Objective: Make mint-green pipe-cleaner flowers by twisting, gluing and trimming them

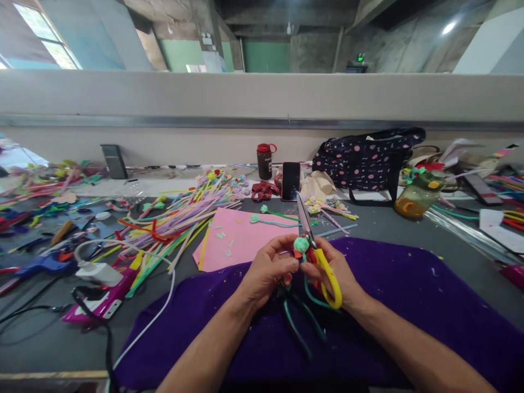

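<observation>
In the middle of the head view, my left hand [270,270] is closed with thumb and fingers pinched at a mint-green pipe-cleaner flower [302,245], which has a bit of red at its lower edge. My right hand [335,273] is closed around scissors [328,279] with yellow and red handles, blades pointing up and away. Its fingertips also meet the flower's green stem, which curves down beneath the hand. Pliers with dark green handles [295,322] lie under both hands on a purple cloth [196,327]; their jaws are hidden.
A pink sheet [241,240] with green snippets lies ahead, two green stems [278,222] across it. Pastel pipe cleaners [192,210] are heaped to the left, near a magenta power strip [100,300]. Behind stand a phone [291,181], a brown bottle [265,162], a patterned bag [360,164] and a jug [417,196].
</observation>
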`<action>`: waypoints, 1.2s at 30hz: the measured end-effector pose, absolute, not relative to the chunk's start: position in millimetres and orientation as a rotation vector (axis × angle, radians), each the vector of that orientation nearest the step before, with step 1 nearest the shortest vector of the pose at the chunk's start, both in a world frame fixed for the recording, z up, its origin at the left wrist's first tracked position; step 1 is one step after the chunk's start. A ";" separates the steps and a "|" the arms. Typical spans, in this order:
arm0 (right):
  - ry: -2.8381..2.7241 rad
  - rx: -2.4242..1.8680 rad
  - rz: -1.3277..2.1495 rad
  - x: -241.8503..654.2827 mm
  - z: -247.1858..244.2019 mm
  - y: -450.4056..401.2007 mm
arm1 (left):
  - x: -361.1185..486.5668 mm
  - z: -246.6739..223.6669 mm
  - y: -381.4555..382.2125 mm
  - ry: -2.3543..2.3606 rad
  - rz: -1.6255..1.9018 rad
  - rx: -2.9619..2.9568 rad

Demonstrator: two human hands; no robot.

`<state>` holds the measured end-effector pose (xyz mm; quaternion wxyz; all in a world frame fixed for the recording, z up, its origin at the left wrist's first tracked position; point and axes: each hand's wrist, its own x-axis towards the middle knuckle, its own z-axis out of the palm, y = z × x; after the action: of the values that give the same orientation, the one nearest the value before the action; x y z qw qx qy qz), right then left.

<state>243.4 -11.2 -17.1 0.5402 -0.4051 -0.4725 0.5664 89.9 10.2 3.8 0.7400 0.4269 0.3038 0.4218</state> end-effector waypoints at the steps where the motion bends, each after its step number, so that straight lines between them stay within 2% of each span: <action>1: -1.131 -0.978 1.335 244.0 -18.1 -10.0 | 92.3 2.6 9.5 0.691 0.930 0.950; 10: -1.282 -0.944 1.287 240.5 -22.0 -12.9 | 94.3 -2.1 11.8 0.878 0.936 1.038; 18: -1.217 -1.144 1.172 262.3 -19.8 -7.2 | 66.3 14.9 23.4 0.607 1.054 0.906; 26: -1.306 -1.112 1.280 260.5 -16.5 -13.7 | 60.9 12.9 26.6 0.611 1.006 0.971; 32: -1.464 -1.132 1.045 262.7 -26.3 -12.7 | 57.2 15.6 24.0 0.626 1.034 1.010; 36: -1.511 -1.127 1.038 265.7 -34.6 -10.2 | 55.6 16.0 23.0 0.629 1.080 1.027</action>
<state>265.7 -10.2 -34.6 0.4746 -0.4610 -0.6180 0.4246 55.6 23.0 16.0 0.6903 0.4592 0.2814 0.4831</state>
